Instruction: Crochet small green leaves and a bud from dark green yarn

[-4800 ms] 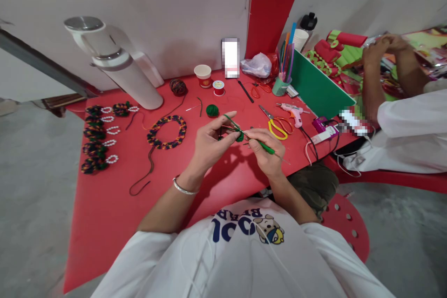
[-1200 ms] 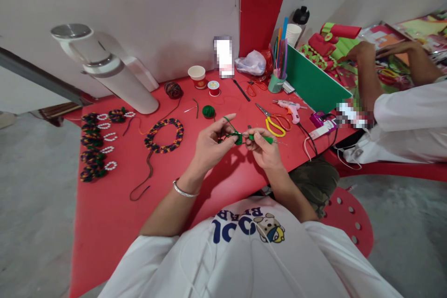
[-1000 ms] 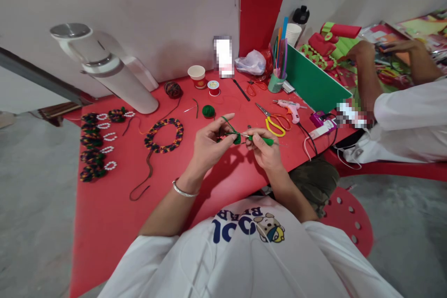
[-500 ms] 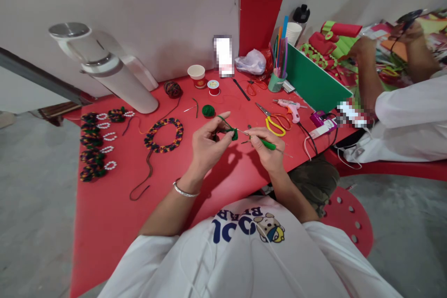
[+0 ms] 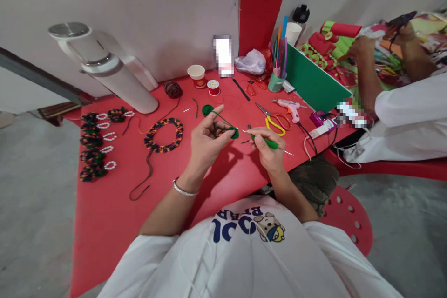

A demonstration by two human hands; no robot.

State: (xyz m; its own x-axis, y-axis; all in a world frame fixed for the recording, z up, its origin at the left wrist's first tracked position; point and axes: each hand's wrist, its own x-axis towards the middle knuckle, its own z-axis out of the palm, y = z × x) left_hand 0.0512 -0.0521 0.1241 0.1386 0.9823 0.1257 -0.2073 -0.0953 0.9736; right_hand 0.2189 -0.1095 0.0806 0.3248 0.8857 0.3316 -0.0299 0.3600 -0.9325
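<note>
My left hand (image 5: 208, 142) pinches a small piece of dark green crochet work (image 5: 234, 134) between thumb and fingers. Green yarn runs taut over its raised index finger. In my right hand (image 5: 269, 148) is a crochet hook (image 5: 268, 142) with a green handle, its thin metal tip meeting the green piece. Just beyond my left fingers lies a green yarn ball (image 5: 207, 110). To the left on the table rests a multicoloured crocheted ring (image 5: 164, 135) with a brown tail.
Yellow-handled scissors (image 5: 275, 125), a pink glue gun (image 5: 290, 109) and a purple device (image 5: 323, 123) lie to the right. A large white tumbler (image 5: 122, 81) leans at the left, near crocheted pieces with bead loops (image 5: 92, 139). Beyond a green board (image 5: 316, 79), another person's hands work.
My left index finger has risen a little, drawing the yarn up over it. Both hands stay close together at the green piece. The other person's far hand has shifted left.
</note>
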